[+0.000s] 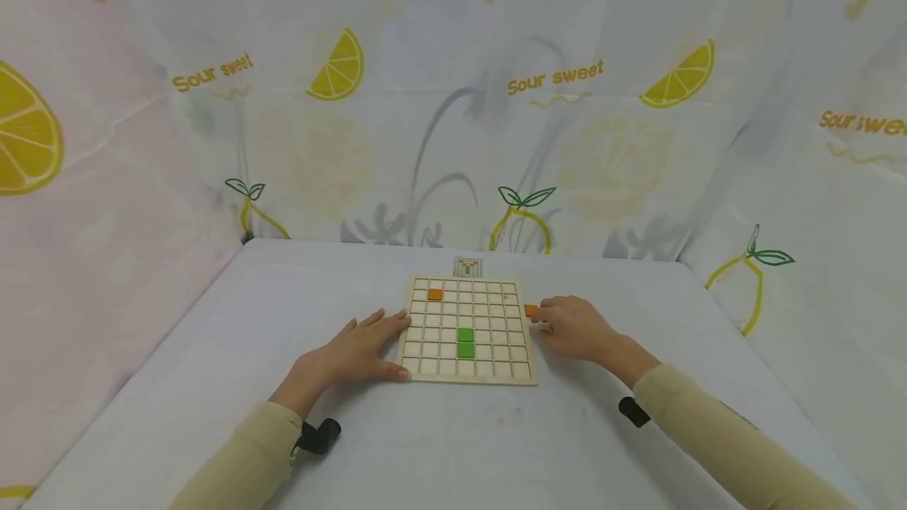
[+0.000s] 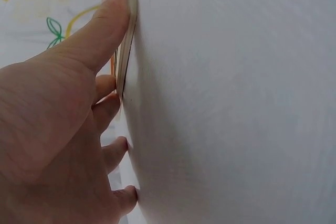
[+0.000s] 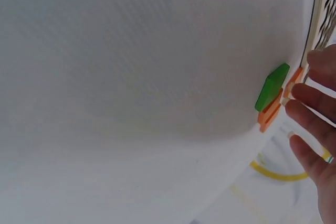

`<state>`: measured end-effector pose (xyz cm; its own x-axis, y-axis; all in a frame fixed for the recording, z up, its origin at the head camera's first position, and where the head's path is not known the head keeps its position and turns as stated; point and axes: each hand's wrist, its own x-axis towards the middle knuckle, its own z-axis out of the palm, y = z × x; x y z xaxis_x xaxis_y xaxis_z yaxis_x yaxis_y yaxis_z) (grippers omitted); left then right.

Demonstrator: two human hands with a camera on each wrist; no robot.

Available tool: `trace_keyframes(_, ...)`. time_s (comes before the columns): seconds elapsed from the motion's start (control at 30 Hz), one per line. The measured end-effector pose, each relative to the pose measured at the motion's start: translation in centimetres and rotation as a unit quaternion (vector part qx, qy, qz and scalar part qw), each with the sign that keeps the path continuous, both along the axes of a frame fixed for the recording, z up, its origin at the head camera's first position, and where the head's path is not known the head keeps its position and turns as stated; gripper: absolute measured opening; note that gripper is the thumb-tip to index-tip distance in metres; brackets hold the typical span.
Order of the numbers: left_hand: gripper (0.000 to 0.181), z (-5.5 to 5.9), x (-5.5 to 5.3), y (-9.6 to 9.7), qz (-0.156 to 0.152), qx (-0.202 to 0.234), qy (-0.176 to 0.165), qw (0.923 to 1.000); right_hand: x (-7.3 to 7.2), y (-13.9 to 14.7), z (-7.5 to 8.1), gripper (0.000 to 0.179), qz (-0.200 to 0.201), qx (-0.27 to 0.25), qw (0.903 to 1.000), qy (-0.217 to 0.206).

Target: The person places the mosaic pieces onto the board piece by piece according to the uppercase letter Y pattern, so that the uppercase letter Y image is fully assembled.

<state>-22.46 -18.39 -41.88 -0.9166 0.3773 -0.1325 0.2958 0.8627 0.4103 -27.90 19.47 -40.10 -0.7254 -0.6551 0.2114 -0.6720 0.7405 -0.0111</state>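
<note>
A square wooden grid board [image 1: 468,382] lies on the white-covered table, with two green tiles [image 1: 465,342] and an orange tile [image 1: 435,295] in its cells. My left hand [image 1: 361,349] rests with spread fingers at the board's left edge, thumb [image 2: 107,19] by its near corner. Beside the right edge, my right hand [image 1: 572,327] pinches another orange tile [image 1: 531,310] between thumb and fingertips. Under these fingers in the right wrist view, a green tile [image 3: 272,87] and more orange tiles [image 3: 270,113] lie close together; the hand hides them in the head view.
Behind the board's far edge lies a small printed grid card [image 1: 468,267] with coloured marks. A lemon-patterned cloth [image 1: 439,140] hangs behind the table and along both sides. Dark wrist cameras [image 1: 320,437] sit below both forearms.
</note>
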Motion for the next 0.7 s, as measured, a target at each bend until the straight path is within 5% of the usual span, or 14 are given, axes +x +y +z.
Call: trace_keyframes(0.7,0.096,0.2,0.1,0.0,-0.005,0.0,0.002,1.0,1.5,2.1,-0.2,0.019,-0.01,0.014,0.9998,0.009)
